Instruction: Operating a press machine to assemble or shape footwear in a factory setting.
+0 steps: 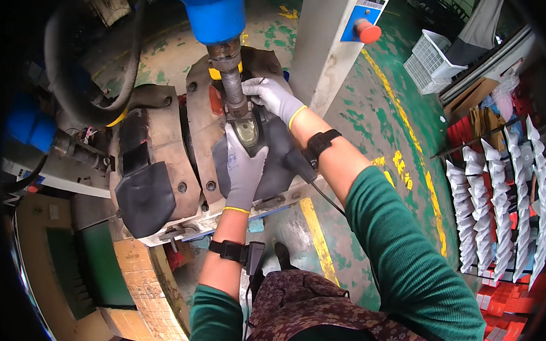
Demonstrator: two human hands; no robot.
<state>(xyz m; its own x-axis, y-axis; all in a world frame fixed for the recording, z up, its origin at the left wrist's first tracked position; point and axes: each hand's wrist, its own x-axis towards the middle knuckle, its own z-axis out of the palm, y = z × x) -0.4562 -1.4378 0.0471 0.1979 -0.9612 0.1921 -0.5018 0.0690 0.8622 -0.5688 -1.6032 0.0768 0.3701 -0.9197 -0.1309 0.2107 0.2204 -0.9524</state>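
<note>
A dark rounded piece with a shiny olive face [246, 133], shaped like a shoe end, sits beneath the threaded metal rod [231, 86] of a press. My left hand [244, 169], in a pale grey glove, cups its near end, fingers along its left side and thumb on its right. My right hand [273, 98], also gloved, is beside the rod with its fingers drawn together; what they hold, if anything, I cannot make out. Black flexible pads [279, 161] lie around the piece. Above the rod is a blue cylinder [211, 12].
To the left stands a second clamp station with a black pad [145, 198] and a thick dark hose [52, 57]. A white post [321, 54] carries a red push button [368, 32]. White baskets [433, 62] and a rack of white pieces [503, 199] are at right.
</note>
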